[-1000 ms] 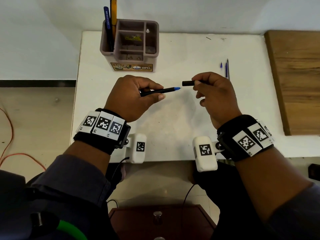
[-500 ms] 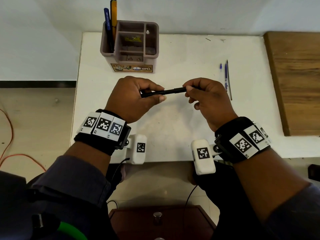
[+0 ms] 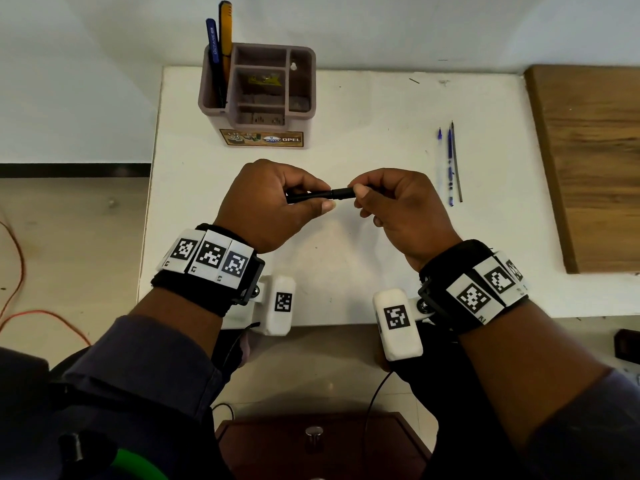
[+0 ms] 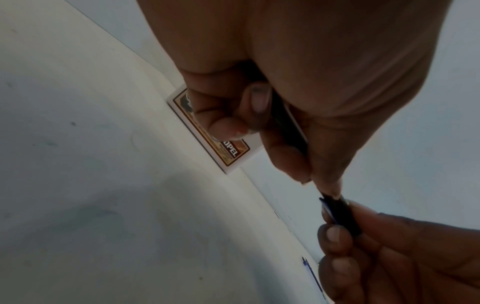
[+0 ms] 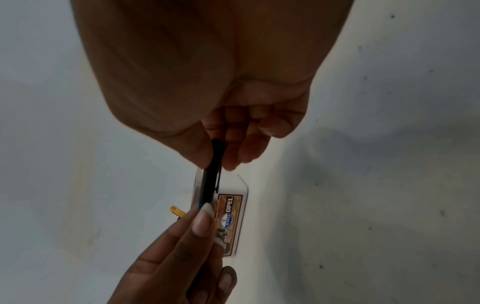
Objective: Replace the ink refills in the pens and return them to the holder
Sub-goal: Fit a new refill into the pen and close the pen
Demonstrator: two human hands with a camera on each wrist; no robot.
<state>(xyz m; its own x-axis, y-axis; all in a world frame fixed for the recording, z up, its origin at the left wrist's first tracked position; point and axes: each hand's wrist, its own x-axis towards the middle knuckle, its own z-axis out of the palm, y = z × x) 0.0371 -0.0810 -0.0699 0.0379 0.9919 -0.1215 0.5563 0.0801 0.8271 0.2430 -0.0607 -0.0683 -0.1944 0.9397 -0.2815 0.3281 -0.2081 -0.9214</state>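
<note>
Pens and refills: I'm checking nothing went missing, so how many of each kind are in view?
Pens standing in the holder: 2 (blue pen, yellow pen)
Held black pen, between left hand and right hand: 1
Loose refills on the table: 3
Total: 6

Office or study desk setting: white rectangular tabletop (image 3: pixel 381 133), compartmented mauve plastic pen holder (image 3: pixel 304 98), plain white wall (image 3: pixel 381 26).
</note>
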